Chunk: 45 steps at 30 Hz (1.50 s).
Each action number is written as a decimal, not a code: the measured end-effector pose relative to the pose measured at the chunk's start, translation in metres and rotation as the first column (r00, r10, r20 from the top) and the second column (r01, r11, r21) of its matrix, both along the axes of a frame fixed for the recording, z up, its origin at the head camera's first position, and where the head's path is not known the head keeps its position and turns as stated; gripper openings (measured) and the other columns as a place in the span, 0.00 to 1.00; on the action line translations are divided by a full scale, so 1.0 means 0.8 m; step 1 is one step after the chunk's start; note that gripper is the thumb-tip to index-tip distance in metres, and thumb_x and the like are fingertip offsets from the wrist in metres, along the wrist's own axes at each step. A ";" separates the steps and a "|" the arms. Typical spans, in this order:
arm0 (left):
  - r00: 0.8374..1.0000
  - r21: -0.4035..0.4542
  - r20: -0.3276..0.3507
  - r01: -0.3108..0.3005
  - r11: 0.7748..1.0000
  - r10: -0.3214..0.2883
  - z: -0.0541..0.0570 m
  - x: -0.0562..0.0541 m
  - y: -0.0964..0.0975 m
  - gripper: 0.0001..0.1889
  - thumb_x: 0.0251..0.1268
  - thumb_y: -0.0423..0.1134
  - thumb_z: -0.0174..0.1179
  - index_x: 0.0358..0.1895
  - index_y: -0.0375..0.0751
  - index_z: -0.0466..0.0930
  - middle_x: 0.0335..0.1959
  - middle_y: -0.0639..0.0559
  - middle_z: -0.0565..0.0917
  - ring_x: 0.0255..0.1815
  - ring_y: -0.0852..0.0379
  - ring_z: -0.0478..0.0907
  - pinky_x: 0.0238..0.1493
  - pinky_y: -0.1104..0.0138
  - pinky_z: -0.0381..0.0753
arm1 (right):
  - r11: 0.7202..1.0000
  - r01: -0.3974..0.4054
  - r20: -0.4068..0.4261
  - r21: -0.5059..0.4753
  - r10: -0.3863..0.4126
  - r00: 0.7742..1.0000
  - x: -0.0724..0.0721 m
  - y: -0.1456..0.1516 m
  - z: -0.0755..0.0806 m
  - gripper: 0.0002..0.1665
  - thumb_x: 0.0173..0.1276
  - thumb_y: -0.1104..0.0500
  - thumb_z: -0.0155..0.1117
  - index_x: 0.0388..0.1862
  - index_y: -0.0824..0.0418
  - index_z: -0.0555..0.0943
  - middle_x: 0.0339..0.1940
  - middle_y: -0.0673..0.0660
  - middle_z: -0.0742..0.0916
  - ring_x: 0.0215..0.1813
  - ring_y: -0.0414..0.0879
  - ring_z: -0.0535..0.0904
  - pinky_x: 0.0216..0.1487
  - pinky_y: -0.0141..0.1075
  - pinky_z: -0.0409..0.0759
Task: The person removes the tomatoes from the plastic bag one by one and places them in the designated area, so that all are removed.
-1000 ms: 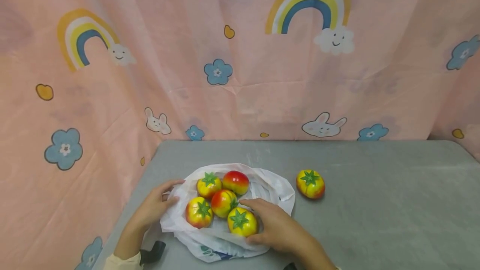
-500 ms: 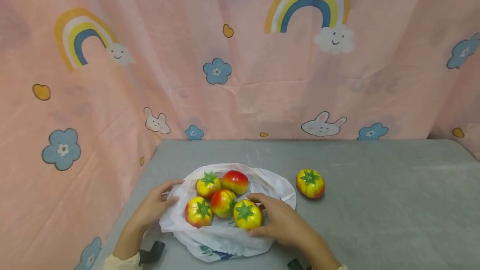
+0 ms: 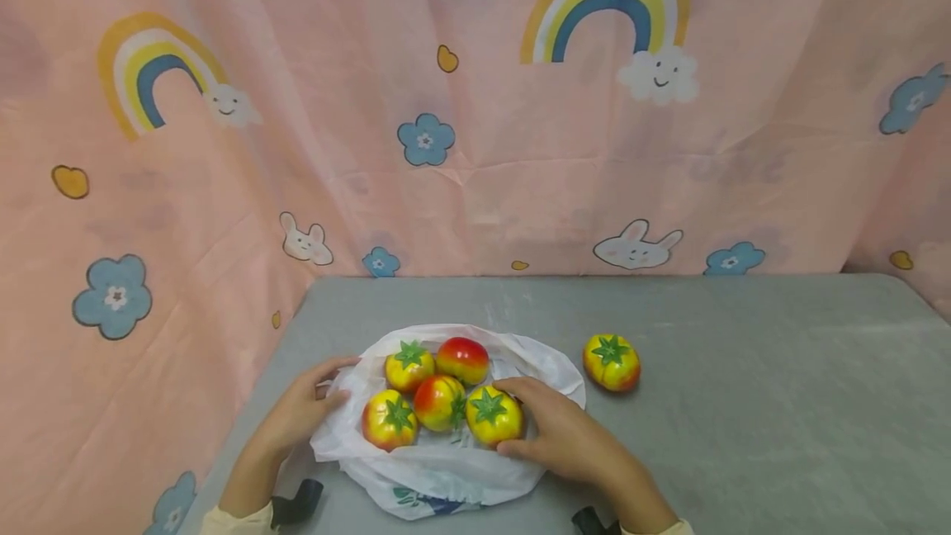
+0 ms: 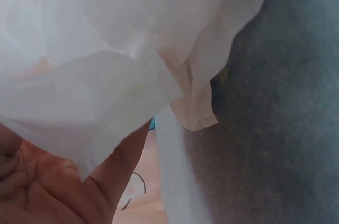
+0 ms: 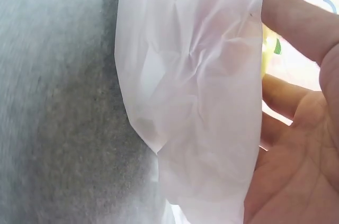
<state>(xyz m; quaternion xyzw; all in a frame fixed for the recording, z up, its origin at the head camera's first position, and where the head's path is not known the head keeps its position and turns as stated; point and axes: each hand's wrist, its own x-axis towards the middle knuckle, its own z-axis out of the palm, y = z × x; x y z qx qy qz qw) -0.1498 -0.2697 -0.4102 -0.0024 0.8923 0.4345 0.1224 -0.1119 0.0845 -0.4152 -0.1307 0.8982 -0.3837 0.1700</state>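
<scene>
An opened white plastic bag (image 3: 446, 477) lies on the table, its mouth folded wide. Inside it several glossy yellow-red fruits (image 3: 390, 419) sit close together, most showing a green star-shaped leafy top. At the bag's right side my right hand (image 3: 553, 428) curls round the fruit (image 3: 494, 415) with fingers behind it and thumb in front. My left hand (image 3: 300, 407) holds the left edge of the bag, fingers and thumb curved at its rim. Both wrist views are largely filled by the plastic bag (image 4: 95, 102), which covers the left fingertips; a bag side (image 5: 196, 102) hides most of the right hand's fruit.
Another yellow-red fruit (image 3: 612, 362) with a green leafy top stands outside the bag, to its right. The grey table (image 3: 780, 403) extends to the right. Behind and to the left hangs a pink patterned curtain (image 3: 505, 106).
My right hand has shifted the near right fruit rightward and slightly back inside the bag, away from the middle fruit. My left hand stays at the bag's left edge. The head view has turned slightly.
</scene>
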 end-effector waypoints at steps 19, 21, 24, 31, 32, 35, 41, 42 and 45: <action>1.000 -0.005 -0.005 0.012 1.000 -0.012 -0.001 0.001 -0.002 0.25 0.69 0.28 0.58 0.68 0.43 0.72 0.73 0.30 0.65 0.61 0.37 0.78 0.55 0.52 0.85 | 0.999 0.040 -0.006 -0.002 -0.040 0.999 0.003 -0.002 -0.001 0.50 0.48 0.44 0.82 0.70 0.48 0.71 0.70 0.53 0.77 0.68 0.53 0.74 0.69 0.60 0.71; 1.000 -0.001 -0.008 0.012 1.000 -0.012 -0.001 0.001 -0.002 0.25 0.69 0.28 0.58 0.68 0.43 0.72 0.72 0.30 0.66 0.59 0.39 0.78 0.54 0.53 0.85 | 0.999 0.043 -0.025 0.008 -0.043 0.999 0.003 -0.001 -0.001 0.50 0.48 0.44 0.82 0.70 0.49 0.72 0.69 0.53 0.78 0.66 0.52 0.75 0.69 0.58 0.73; 1.000 -0.001 -0.007 0.009 1.000 -0.009 0.000 0.002 -0.002 0.25 0.69 0.28 0.58 0.68 0.43 0.72 0.72 0.30 0.66 0.58 0.41 0.79 0.54 0.53 0.86 | 0.999 0.044 -0.046 0.021 -0.043 0.998 0.002 0.001 0.000 0.48 0.47 0.45 0.83 0.68 0.51 0.73 0.67 0.53 0.79 0.63 0.50 0.77 0.67 0.56 0.75; 1.000 -0.005 0.001 0.001 1.000 -0.001 0.000 0.002 -0.001 0.25 0.69 0.29 0.58 0.68 0.43 0.72 0.71 0.30 0.67 0.58 0.41 0.79 0.54 0.53 0.85 | 0.998 0.043 -0.036 0.049 -0.041 0.999 0.001 0.003 0.001 0.45 0.47 0.45 0.83 0.65 0.50 0.75 0.65 0.53 0.81 0.61 0.49 0.78 0.65 0.56 0.77; 1.000 -0.006 0.002 0.001 1.000 -0.001 0.001 0.002 -0.001 0.25 0.69 0.29 0.58 0.69 0.43 0.72 0.71 0.30 0.67 0.58 0.40 0.79 0.54 0.53 0.85 | 0.998 0.043 -0.039 0.050 -0.042 0.998 0.001 0.003 0.002 0.45 0.48 0.45 0.82 0.65 0.50 0.75 0.65 0.53 0.81 0.62 0.49 0.78 0.66 0.56 0.76; 1.000 -0.011 0.000 0.001 1.000 -0.001 0.001 0.002 -0.001 0.25 0.69 0.29 0.58 0.69 0.44 0.72 0.71 0.30 0.67 0.60 0.39 0.78 0.55 0.52 0.85 | 0.997 0.048 -0.047 0.053 -0.045 0.998 0.002 0.002 0.004 0.44 0.49 0.45 0.82 0.66 0.50 0.75 0.66 0.53 0.81 0.64 0.50 0.77 0.67 0.56 0.75; 1.000 -0.013 -0.006 0.006 1.000 -0.006 0.001 0.002 0.000 0.25 0.69 0.28 0.57 0.68 0.43 0.72 0.72 0.29 0.66 0.62 0.35 0.77 0.56 0.50 0.84 | 0.996 0.071 -0.021 0.061 -0.070 0.997 0.006 0.001 0.011 0.45 0.50 0.46 0.82 0.67 0.49 0.75 0.67 0.53 0.80 0.67 0.52 0.75 0.68 0.58 0.73; 1.000 -0.015 -0.005 0.005 1.000 -0.005 0.001 0.002 0.000 0.25 0.69 0.28 0.57 0.69 0.43 0.72 0.72 0.29 0.66 0.62 0.34 0.77 0.56 0.50 0.83 | 0.995 0.078 -0.016 0.067 -0.077 0.997 0.007 0.001 0.012 0.45 0.50 0.45 0.82 0.67 0.49 0.75 0.67 0.53 0.80 0.68 0.53 0.75 0.68 0.58 0.73; 1.000 -0.014 0.008 -0.006 1.000 0.006 0.002 0.003 0.000 0.25 0.69 0.29 0.58 0.69 0.43 0.72 0.72 0.30 0.66 0.63 0.34 0.76 0.57 0.50 0.83 | 0.992 0.098 -0.007 0.082 -0.098 0.995 0.010 0.000 0.016 0.46 0.50 0.44 0.81 0.69 0.49 0.74 0.68 0.53 0.79 0.69 0.53 0.74 0.69 0.59 0.72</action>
